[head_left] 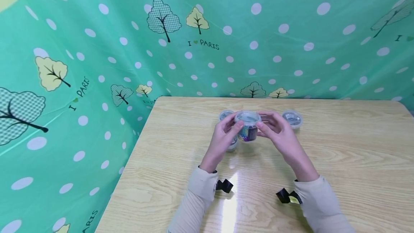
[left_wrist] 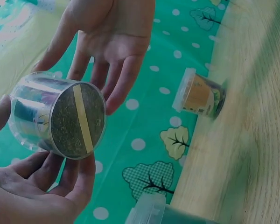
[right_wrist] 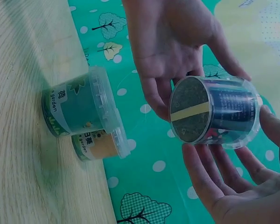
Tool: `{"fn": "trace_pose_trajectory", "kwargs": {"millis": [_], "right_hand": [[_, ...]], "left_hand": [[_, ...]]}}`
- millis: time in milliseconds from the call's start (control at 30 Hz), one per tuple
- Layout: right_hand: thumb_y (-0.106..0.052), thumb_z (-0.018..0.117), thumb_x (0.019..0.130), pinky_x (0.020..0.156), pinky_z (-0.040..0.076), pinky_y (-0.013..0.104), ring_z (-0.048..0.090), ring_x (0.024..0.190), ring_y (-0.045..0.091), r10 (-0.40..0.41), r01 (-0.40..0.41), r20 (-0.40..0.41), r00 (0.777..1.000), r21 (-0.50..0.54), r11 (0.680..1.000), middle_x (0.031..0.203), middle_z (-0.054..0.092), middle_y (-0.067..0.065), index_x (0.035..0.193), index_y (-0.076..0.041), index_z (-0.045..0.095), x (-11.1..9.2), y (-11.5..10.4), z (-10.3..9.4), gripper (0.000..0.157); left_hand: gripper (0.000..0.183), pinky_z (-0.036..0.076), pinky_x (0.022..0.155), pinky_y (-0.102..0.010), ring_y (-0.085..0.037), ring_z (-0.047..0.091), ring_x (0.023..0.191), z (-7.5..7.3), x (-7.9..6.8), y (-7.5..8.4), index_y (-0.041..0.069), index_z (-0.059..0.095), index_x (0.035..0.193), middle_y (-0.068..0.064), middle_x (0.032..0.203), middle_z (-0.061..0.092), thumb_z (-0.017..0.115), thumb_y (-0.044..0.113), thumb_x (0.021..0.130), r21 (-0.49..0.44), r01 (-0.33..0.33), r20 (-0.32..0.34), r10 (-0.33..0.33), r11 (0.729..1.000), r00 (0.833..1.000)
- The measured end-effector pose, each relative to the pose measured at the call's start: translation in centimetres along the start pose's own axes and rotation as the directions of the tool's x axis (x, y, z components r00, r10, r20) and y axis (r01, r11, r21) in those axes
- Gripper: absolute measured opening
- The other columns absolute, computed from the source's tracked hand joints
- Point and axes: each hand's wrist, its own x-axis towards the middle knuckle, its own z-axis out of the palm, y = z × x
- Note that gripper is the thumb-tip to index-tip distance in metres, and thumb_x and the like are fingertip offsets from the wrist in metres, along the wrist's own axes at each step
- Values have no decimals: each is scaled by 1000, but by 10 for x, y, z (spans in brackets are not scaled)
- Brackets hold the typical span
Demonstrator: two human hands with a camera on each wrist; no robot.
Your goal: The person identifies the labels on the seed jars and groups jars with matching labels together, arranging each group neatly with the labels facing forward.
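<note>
A clear plastic tub (head_left: 248, 128) with a lid and a printed label is held above the table between both hands. My left hand (head_left: 223, 134) grips one side, its thumb near the rim. On the opposite side, my right hand (head_left: 280, 134) holds it with thumb and fingers. Both wrist views show the underside of the tub (left_wrist: 79, 122), dark with a pale yellow strip across it. Close by on the left stand a tub with a green label (right_wrist: 77, 105) and one with an orange label (right_wrist: 98, 143). Another orange-labelled tub (left_wrist: 200, 95) stands to the right.
The wooden table (head_left: 349, 154) reaches back to a green dotted cloth (head_left: 278, 46) hanging behind it and along the left. A black wrist mount (head_left: 224, 186) shows at the left cuff, and another black mount (head_left: 284, 195) at the right cuff.
</note>
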Motion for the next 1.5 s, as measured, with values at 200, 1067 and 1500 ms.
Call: {"fn": "trace_pose_trajectory", "kwargs": {"millis": [200,1067,1500], "right_hand": [[-30,56,102,96,52,20,58,114,2,37,-36,48,998,-15,999,143,50,20,148,-3,42,-1,-1,-1,55],[-40,72,90,92,48,13,60,113,10,-2,-35,-208,978,-173,984,129,64,10,133,-6,59,-4,-4,12,57],[-29,69,94,87,58,27,63,106,5,16,-17,-180,984,1,1000,129,60,19,133,3,56,-8,-7,13,53]], "left_hand": [[56,42,112,-36,-23,53,128,1,0,-1,7,50,144,-13,137,57,61,38,99,-3,6,9,-6,1000,1000],[60,50,104,-41,-27,60,118,16,0,2,3,53,138,-14,128,61,77,25,88,49,2,-121,4,999,993],[53,47,107,-33,-26,57,123,8,-5,8,5,49,144,-14,136,55,67,18,95,-10,17,-75,-18,1000,997]]}}
